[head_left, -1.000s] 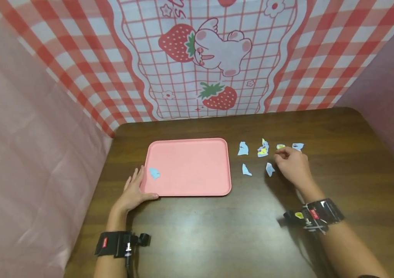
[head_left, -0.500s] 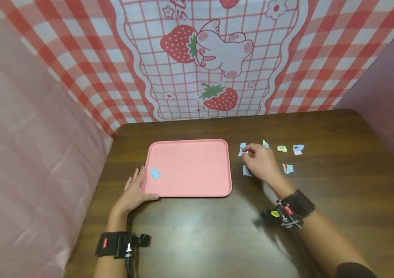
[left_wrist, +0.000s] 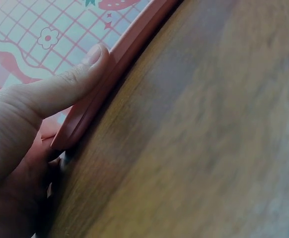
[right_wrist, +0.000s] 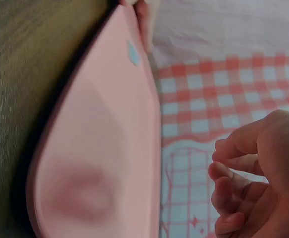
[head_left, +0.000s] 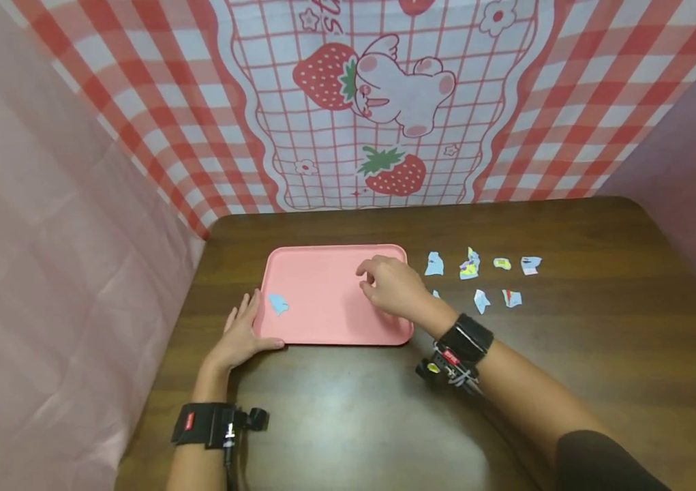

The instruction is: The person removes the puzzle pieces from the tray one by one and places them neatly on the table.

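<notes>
A pink tray [head_left: 323,320] lies on the table with one light-blue torn paper piece [head_left: 278,304] inside near its left rim. My left hand [head_left: 242,339] rests at the tray's front left corner, fingers fairly straight along the side. In the left wrist view the thumb [left_wrist: 72,82] lies across the rim. Over the tray's right part hovers my right hand [head_left: 393,285], fingers bent and thumb close to the index finger. The right wrist view shows no paper between these fingertips [right_wrist: 226,148], though a small piece could be hidden there.
Right of the tray, several torn paper pieces lie in two rows, among them a yellow-and-purple one [head_left: 470,264] and one with red [head_left: 512,298]. My right arm partly covers a front-row piece [head_left: 436,294]. A red checked cloth [head_left: 200,129] hangs behind the table.
My right hand has moved left from the paper pieces to above the tray. The pieces visible on the table keep their places. My left hand stays at the tray corner.
</notes>
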`<state>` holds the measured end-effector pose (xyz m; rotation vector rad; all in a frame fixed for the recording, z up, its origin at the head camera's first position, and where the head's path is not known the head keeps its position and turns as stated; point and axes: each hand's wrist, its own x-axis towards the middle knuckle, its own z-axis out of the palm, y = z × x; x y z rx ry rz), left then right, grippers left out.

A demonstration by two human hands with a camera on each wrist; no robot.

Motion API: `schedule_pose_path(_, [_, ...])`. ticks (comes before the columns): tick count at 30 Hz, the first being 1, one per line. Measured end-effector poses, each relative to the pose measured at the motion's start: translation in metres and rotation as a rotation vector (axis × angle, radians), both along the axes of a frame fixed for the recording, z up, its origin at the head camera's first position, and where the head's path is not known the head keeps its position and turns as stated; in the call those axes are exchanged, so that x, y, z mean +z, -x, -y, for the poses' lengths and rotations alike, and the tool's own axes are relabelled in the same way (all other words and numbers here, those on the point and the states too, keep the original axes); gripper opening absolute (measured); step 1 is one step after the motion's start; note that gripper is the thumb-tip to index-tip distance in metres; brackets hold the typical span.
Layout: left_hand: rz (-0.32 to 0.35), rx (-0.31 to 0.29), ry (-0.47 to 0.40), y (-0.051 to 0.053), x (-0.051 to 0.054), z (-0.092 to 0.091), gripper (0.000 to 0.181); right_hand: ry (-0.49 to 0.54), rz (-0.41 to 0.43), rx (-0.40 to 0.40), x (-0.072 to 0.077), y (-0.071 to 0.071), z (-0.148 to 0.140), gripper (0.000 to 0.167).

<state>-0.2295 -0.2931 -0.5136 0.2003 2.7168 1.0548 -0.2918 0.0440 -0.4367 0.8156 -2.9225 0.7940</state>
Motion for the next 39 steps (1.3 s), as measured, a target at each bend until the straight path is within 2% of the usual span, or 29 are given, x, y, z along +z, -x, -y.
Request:
schedule_pose_path(8, [-0.005,0.006,-0.010,0.000,-0.003,0.001,0.124,-0.175,0.037,0.219,-0.019,-0.005,0.042,0.024])
schedule_pose_path(12, [-0.014,0.011,-0.013,-0.002,-0.006,-0.001,0.123,-0.216,-0.009,0.295,-0.029,-0.007,0.059,0.025])
schedule_pose_path(15, [0.004,0.007,-0.015,-0.005,-0.009,-0.002,0.124,-0.263,-0.031,0.343,-0.034,-0.011,0.070,0.027])
schedule_pose_path(20, [0.006,0.015,-0.011,-0.004,-0.008,-0.001,0.124,-0.377,-0.013,0.422,-0.038,-0.017,0.086,0.045])
schedule_pose_path(24, [-0.015,0.019,0.000,0.002,-0.004,-0.001,0.123,-0.458,-0.020,0.459,-0.039,-0.017,0.095,0.066])
schedule_pose_path(26, [-0.012,0.014,0.004,0.004,-0.004,-0.001,0.123,-0.491,-0.018,0.467,-0.041,-0.018,0.098,0.069])
schedule_pose_path(32, [-0.007,0.010,-0.003,0.006,-0.003,-0.003,0.124,-0.540,-0.030,0.469,-0.042,-0.015,0.099,0.061])
schedule_pose_path(39, [-0.009,0.016,0.011,0.004,0.000,-0.002,0.124,-0.535,-0.119,0.472,-0.048,-0.016,0.105,0.056])
